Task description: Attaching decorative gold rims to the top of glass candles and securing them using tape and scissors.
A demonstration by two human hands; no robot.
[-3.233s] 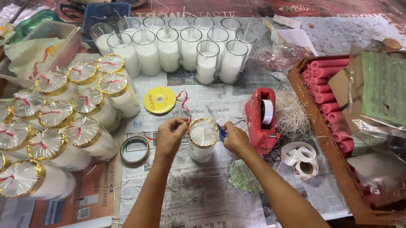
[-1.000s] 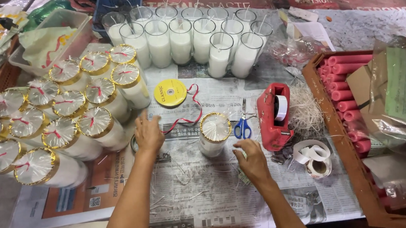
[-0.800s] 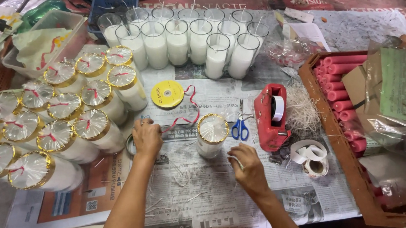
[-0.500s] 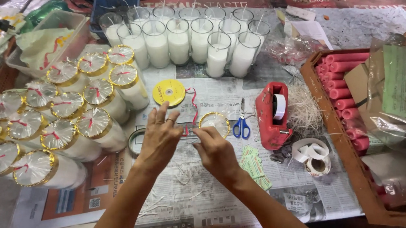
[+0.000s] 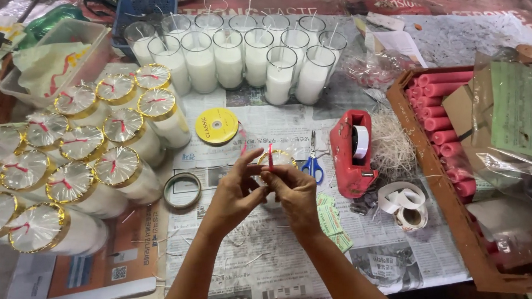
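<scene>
While I watch, both hands meet over candle jar (image 5: 275,161) | left hand (image 5: 234,193) grip: loosely curled, touching right | right hand (image 5: 293,191) grip: pinching red ribbon (image 5: 270,157) upright | scissors (image 5: 312,163) at 3 o'clock.

Between my left hand (image 5: 235,196) and my right hand (image 5: 293,191) I pinch a short piece of thin red ribbon (image 5: 270,156), which stands nearly upright above my fingertips. Right behind and partly hidden by my hands stands the glass candle jar (image 5: 278,162), upright on the newspaper, filled with white wax; its top is wrapped in clear film edged with a gold band, of which only an arc of the rim shows. The jar sits near the middle of the table, and the ribbon rises just over its near edge.
</scene>
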